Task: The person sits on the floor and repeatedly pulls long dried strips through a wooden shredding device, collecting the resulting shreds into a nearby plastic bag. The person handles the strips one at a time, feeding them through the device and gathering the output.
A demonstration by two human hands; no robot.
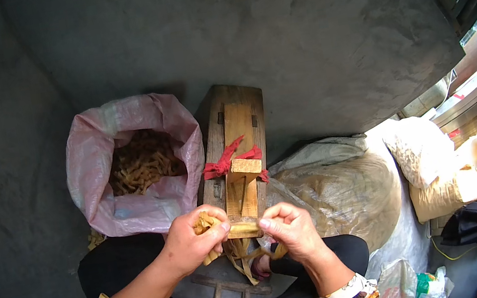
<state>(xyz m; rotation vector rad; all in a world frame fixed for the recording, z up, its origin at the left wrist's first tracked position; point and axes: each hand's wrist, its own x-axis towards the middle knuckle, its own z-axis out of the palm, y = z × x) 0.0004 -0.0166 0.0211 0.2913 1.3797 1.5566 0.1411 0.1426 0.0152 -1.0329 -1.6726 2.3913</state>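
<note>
My left hand [201, 239] grips a bundle of folded, yellowish-brown dried strips [204, 222]. A flat strip [244, 226] stretches from it to my right hand [286, 230], which pinches the strip's other end between thumb and fingers. More of the strip material hangs below both hands. Just beyond them a wooden device [244, 188] with an upright block is fixed to a worn wooden bench [236, 93]. A red cloth tie [222, 166] is knotted around the device. What the strips are made of cannot be told for certain.
On the left stands a pink woven sack [94, 171], its mouth rolled back, with many short brown curled pieces [142, 164] inside. Plastic sheeting [344, 193] covers a pile on the right. Full bags [446, 193] stand farther right. A wooden frame [231, 295] lies between my legs.
</note>
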